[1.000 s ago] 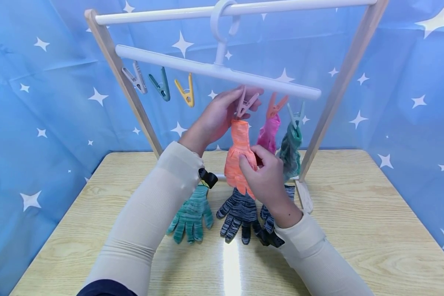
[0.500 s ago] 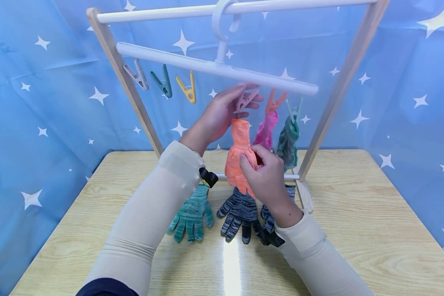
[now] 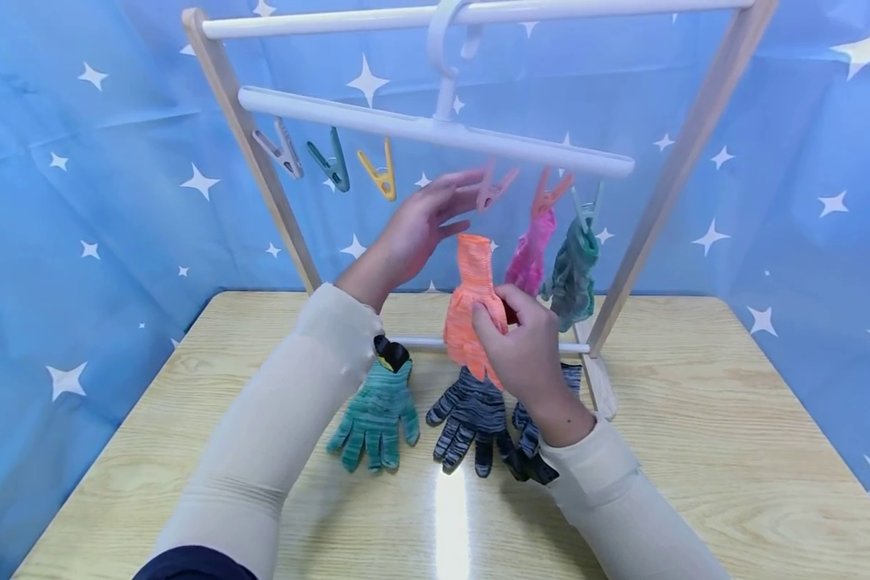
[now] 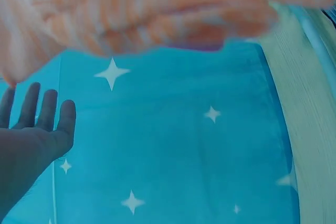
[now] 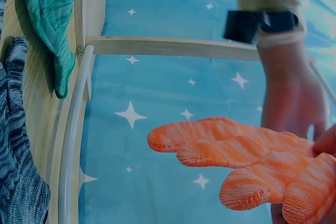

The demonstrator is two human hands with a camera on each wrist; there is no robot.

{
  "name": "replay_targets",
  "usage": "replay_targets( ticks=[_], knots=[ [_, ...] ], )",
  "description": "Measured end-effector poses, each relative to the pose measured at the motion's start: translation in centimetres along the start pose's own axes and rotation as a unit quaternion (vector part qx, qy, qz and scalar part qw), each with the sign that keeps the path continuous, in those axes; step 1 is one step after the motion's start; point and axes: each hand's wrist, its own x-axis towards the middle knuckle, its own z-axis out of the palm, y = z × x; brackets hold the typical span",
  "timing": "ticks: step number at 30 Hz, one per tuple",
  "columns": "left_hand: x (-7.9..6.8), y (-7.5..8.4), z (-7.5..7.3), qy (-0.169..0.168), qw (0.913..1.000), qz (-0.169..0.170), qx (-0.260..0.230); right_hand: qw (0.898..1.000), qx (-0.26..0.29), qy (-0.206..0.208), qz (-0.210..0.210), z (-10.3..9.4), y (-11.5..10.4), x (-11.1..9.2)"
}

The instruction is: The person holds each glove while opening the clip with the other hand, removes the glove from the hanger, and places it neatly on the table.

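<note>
Just below the white hanger (image 3: 435,129), my right hand (image 3: 525,346) pinches an orange knit glove (image 3: 473,298) by its side, cuff upward. The glove's fingers dangle in the right wrist view. A pink clothespin (image 3: 491,193) hangs above the cuff, with a gap between them. My left hand (image 3: 413,229) is raised to the left of that clothespin, its fingers extended and holding nothing. To the right, an orange-red clothespin (image 3: 548,193) bears a bright pink glove (image 3: 531,251), and a pale green clothespin (image 3: 587,209) bears a dark green glove (image 3: 574,270).
Grey (image 3: 281,151), dark green (image 3: 332,163) and yellow clothespins (image 3: 380,171) hang along the hanger's left half. A wooden-sided rack (image 3: 250,153) carries the hanger. On the table (image 3: 696,419) lie a teal glove (image 3: 379,415) and dark striped gloves (image 3: 471,415).
My left hand has come off the pink clothespin and moved slightly left. The clothespin now hangs higher, apart from the orange glove's cuff. My right hand stays in place with the glove.
</note>
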Motion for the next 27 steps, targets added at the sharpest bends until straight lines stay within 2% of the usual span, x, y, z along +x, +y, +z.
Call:
replay_targets(
  ticks=[4, 6, 9, 12, 16, 20, 24, 27],
  knots=[
    [-1.7, -1.0, -1.4, 0.024, 0.9986, -0.014, 0.045, 1.0, -0.003, 0.0, 0.011, -0.1, 0.0, -0.2],
    [-2.8, -1.5, -2.1, 0.048, 0.996, -0.02, 0.073, 1.0, -0.002, 0.001, 0.02, -0.2, 0.0, -0.4],
    [-4.4, -2.1, -2.9, 0.098, 0.988, -0.016, 0.118, 1.0, -0.004, 0.004, 0.022, -0.2, 0.0, -0.4],
    [-5.9, -2.5, -3.4, 0.15, 0.9761, 0.01, 0.157, 1.0, -0.005, 0.008, 0.012, -0.2, 0.1, -0.2],
    [-8.1, -3.2, -4.0, 0.195, 0.9566, 0.06, 0.208, 1.0, -0.008, 0.01, 0.007, -0.1, 0.1, -0.1],
    [-10.2, -4.0, -4.7, 0.245, 0.9316, 0.095, 0.251, 1.0, -0.011, 0.009, 0.01, 0.0, 0.1, -0.2],
    [-11.8, -5.0, -5.6, 0.312, 0.907, 0.128, 0.253, 1.0, -0.013, 0.006, 0.008, 0.2, 0.1, -0.2],
    [-12.8, -5.8, -6.3, 0.372, 0.8861, 0.145, 0.235, 1.0, -0.015, 0.001, 0.005, 0.4, 0.1, -0.2]
  ],
)
